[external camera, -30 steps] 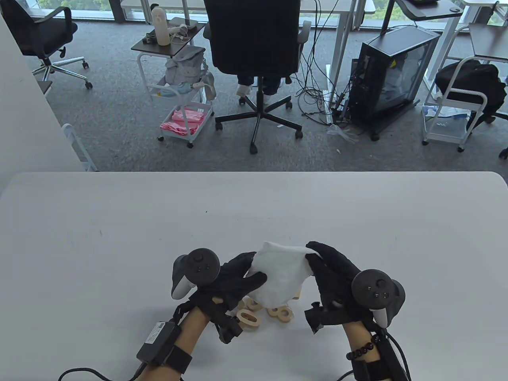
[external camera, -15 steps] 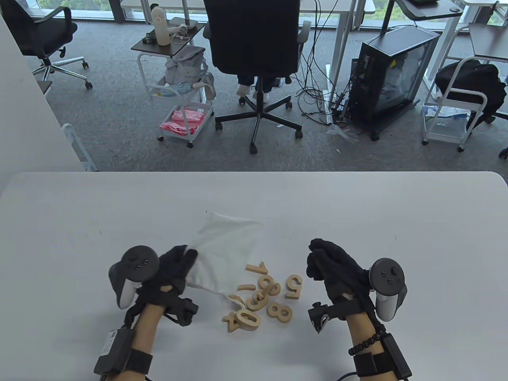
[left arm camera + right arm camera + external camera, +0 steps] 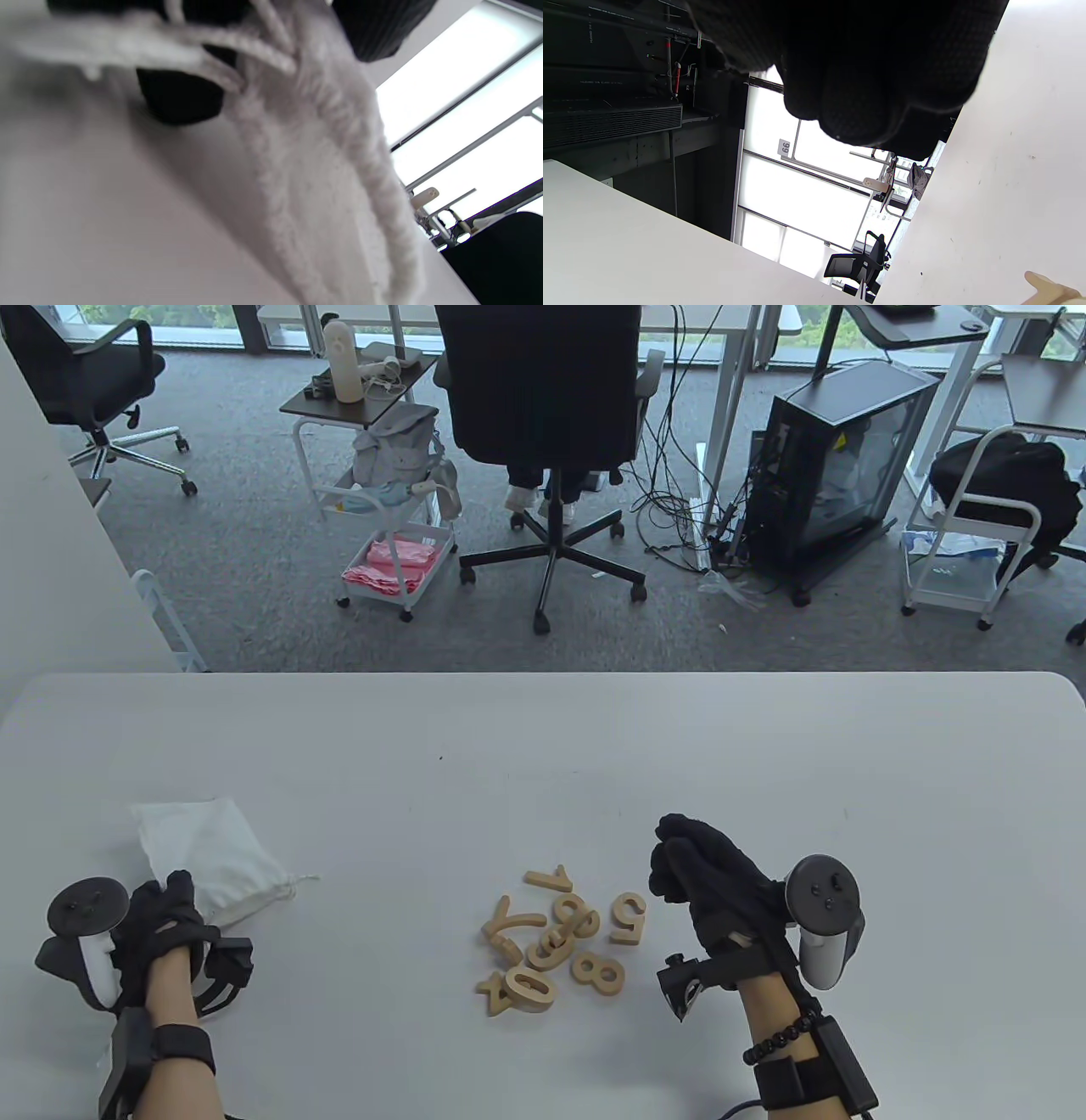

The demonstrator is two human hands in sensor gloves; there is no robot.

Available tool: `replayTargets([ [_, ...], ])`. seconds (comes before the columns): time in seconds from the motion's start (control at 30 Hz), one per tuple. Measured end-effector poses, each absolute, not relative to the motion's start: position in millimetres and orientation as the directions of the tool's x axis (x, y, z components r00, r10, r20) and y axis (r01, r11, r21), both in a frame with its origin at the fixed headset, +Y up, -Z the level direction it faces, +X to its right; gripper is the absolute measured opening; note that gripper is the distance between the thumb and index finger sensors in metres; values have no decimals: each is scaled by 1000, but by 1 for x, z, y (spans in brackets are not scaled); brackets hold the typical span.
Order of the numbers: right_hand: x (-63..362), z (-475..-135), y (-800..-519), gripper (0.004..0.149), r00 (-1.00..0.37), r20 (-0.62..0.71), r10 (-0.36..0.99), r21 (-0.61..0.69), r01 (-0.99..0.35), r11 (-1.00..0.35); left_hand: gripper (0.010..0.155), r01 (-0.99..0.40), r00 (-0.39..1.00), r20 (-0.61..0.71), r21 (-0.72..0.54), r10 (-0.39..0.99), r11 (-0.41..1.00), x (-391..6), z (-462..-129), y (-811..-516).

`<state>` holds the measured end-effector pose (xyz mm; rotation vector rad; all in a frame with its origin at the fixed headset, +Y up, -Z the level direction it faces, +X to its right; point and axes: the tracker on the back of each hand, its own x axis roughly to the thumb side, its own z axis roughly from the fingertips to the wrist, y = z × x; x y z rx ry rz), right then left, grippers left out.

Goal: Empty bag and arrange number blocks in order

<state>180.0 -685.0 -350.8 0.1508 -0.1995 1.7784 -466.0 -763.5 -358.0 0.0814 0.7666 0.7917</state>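
Several wooden number blocks (image 3: 560,937) lie in a loose heap on the white table (image 3: 543,746), near its front middle. A 5 (image 3: 628,918) lies at the heap's right, an 8 (image 3: 598,971) at the front, a 1 (image 3: 550,880) at the back. The white drawstring bag (image 3: 204,857) lies flat at the front left. My left hand (image 3: 174,899) grips the bag's near edge; the left wrist view shows the bag (image 3: 322,178) and its cords close up and blurred. My right hand (image 3: 674,865) is just right of the heap, fingers curled into a fist (image 3: 857,84), holding nothing.
Beyond the table's far edge are a black office chair (image 3: 543,407), a white trolley (image 3: 386,517) and a computer case (image 3: 836,466) on the floor. One block's tip (image 3: 1048,290) shows at the right wrist view's bottom corner.
The bag was lifted off the blocks, which spilled onto the table. My left hand carried the bag far left and laid it down. My right hand let go of it and has stayed put.
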Motion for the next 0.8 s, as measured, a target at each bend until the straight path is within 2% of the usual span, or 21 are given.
replayTargets([
  [0.03, 179, -351, -686, 43, -219, 209, 953, -51, -976, -213, 78, -583, 510, -595, 292, 621, 758, -464, -358, -760],
  [0.17, 179, -351, -686, 45, -239, 212, 948, -38, -971, -236, 89, -463, 635, -530, 322, 563, 826, -452, -360, -733],
  [0.33, 180, -351, -686, 46, -256, 215, 942, -41, -966, -253, 87, -508, 709, -330, 373, 623, 776, -426, -358, -692],
  [0.5, 181, -348, -683, 49, -350, 240, 906, -75, -937, -342, 84, -476, 847, -81, 328, 526, 816, -367, -356, -662],
  [0.6, 176, -347, -681, 50, -461, 260, 848, -103, -887, -450, 82, -442, 895, 58, 263, 443, 858, -320, -354, -658],
  [0.7, 168, -345, -681, 52, -577, 289, 764, -115, -813, -571, 81, -346, 933, 176, 189, 315, 919, -270, -350, -666],
  [0.8, 152, -345, -683, 54, -741, 337, 581, -146, -651, -745, 79, -228, 938, 288, 97, 192, 969, -229, -347, -683],
])
